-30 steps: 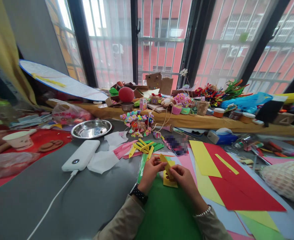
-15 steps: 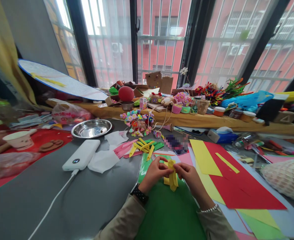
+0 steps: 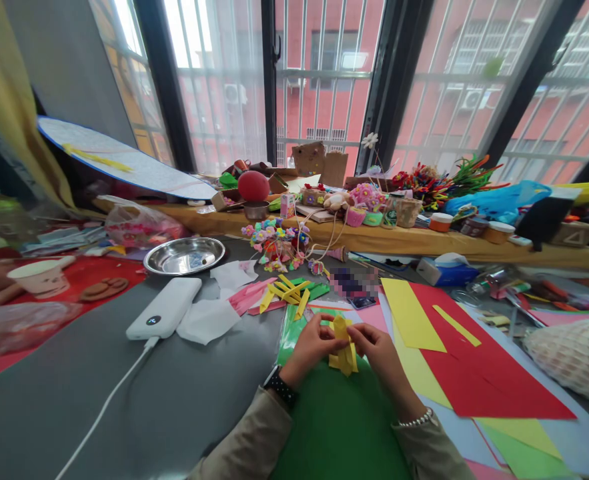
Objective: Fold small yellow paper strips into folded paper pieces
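A folded piece of yellow paper (image 3: 345,360) is held between my two hands above a green mat (image 3: 344,427). My left hand (image 3: 317,343), with a dark watch at the wrist, pinches it from the left. From the right, the thumb and fingers of my right hand (image 3: 374,343) close on its upper part. Fingers cover some of the paper, so its exact folds are partly hidden. Beyond my left hand lies a small pile of folded yellow paper strips (image 3: 289,292), beside some green pieces (image 3: 319,291).
At right, yellow paper (image 3: 411,320) and a red sheet (image 3: 499,373) overlap, with a yellow strip (image 3: 457,325) on top. To the left are a white power bank (image 3: 167,310) with a cable, a metal plate (image 3: 184,257) and white tissue (image 3: 209,321). Crafts line the window ledge (image 3: 404,235).
The folded yellow paper has tilted slightly, its lower end lifting a little. Both hands keep their pinch in nearly the same place.
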The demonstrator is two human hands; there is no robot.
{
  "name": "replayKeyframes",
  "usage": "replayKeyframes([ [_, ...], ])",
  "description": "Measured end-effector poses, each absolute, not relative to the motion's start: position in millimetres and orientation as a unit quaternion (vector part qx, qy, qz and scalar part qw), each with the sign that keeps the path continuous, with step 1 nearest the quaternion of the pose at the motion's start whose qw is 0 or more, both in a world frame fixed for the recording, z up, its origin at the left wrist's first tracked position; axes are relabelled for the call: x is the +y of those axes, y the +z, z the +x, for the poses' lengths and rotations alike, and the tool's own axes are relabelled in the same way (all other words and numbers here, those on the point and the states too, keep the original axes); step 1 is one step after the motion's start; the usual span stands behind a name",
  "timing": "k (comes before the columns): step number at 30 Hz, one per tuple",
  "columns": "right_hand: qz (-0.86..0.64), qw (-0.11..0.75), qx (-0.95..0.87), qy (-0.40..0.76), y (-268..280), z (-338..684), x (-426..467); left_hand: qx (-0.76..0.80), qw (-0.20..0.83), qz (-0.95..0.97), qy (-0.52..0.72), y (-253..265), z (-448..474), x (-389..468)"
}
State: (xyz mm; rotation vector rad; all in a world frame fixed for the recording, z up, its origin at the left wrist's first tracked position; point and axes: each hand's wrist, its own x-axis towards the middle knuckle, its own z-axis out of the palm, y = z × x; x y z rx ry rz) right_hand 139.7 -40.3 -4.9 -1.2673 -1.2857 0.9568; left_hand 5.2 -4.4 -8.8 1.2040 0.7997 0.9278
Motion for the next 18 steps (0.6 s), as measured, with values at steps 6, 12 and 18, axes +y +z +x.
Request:
replayKeyframes([
  [6,-0.525,0.459,-0.547,0.463,-7.1,143.1,-38.4,0.365,0.662,0.446,0.478,-3.2,1.0,-2.4],
  [12,-0.543,0.432,-0.574,0.435,-4.7,141.0,-40.1,0.372,0.650,0.461,0.476,-4.7,1.7,-4.4],
  [18,-0.546,0.420,-0.592,0.419,-6.1,141.9,-41.6,0.390,0.636,0.473,0.469,-2.4,2.4,-6.4],
])
